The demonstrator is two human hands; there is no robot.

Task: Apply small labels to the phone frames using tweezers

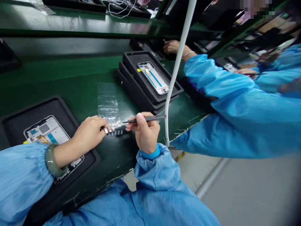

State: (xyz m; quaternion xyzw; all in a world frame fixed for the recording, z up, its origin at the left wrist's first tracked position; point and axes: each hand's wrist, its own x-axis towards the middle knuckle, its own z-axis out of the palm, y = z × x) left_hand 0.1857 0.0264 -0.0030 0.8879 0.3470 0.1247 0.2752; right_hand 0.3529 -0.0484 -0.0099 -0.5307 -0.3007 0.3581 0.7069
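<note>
Near the frame's centre, the left hand [90, 132] pinches a tabbed strip [115, 132] while the right hand [146, 133] grips tweezers [154, 118].

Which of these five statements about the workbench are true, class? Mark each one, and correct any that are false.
1. The right hand holds tweezers. True.
2. A bangle circles the wrist of the left hand. True.
3. The left hand is empty. False: it holds a strip.
4. A phone frame lies in the stack's top tray. True.
5. The tweezers' tips point away from the left hand. False: they point towards it.
</note>
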